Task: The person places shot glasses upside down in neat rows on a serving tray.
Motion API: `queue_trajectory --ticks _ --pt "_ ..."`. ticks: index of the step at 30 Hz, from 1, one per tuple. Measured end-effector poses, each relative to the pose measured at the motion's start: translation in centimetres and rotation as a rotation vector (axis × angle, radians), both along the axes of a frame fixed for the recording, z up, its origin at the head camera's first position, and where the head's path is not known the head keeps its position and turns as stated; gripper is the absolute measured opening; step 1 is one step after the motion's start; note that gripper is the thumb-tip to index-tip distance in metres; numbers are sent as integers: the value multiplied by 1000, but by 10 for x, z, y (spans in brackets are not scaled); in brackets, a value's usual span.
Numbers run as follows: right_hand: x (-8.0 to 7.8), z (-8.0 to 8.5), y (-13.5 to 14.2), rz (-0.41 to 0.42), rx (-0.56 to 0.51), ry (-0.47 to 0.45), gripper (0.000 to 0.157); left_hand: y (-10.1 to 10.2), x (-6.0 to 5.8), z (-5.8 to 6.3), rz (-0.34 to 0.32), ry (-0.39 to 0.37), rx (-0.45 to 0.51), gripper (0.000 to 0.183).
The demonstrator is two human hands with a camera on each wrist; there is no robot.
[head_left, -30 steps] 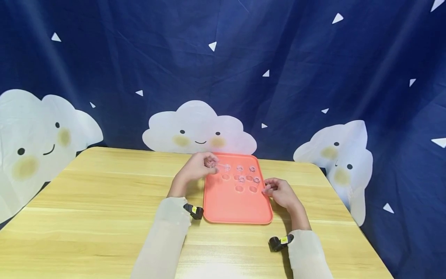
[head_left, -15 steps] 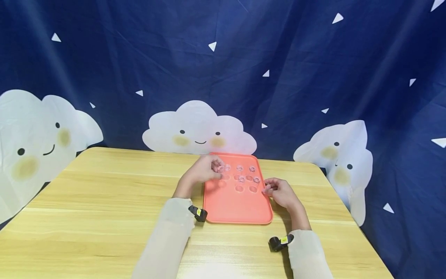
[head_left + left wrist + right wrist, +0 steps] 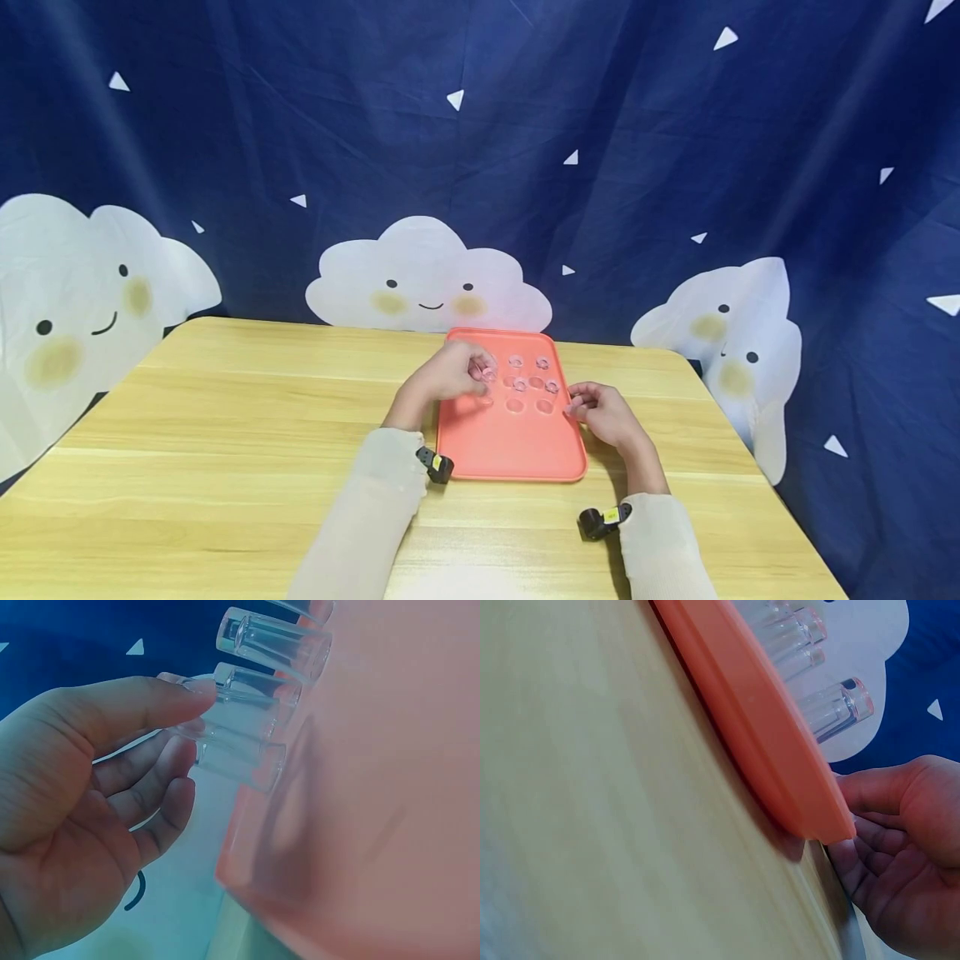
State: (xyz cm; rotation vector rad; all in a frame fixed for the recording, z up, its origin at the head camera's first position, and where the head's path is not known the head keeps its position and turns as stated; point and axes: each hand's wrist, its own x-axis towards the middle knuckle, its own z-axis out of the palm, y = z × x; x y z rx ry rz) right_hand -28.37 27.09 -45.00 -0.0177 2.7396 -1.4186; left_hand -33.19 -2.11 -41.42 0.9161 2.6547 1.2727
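My left hand is over the left part of a coral-red tray. Its thumb and fingertips pinch a small clear shot glass by its thick base, with the wider end toward the tray. Other clear shot glasses stand base-up close by, partly overlapping the held one in the left wrist view. Whether the held glass touches the tray I cannot tell. At the tray's right edge, my right hand holds the rim between thumb and fingers; in the right wrist view a glass stands just inside that rim.
The tray lies on a light wooden table, near its far edge. Behind hangs a dark blue curtain with clouds and white triangles. Each sleeve carries a small black wrist camera, one on the left and one on the right.
My left hand has moved right and slightly toward me, bringing the pinched shot glass from the tray's left edge in beside the other glasses. The right hand stays at the tray's rim.
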Motion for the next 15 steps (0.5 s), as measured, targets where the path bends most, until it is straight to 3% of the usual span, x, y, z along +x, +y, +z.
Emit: queue_trajectory --ticks 15 --pt "0 -1 1 3 -15 10 31 6 3 -2 12 -14 -81 33"
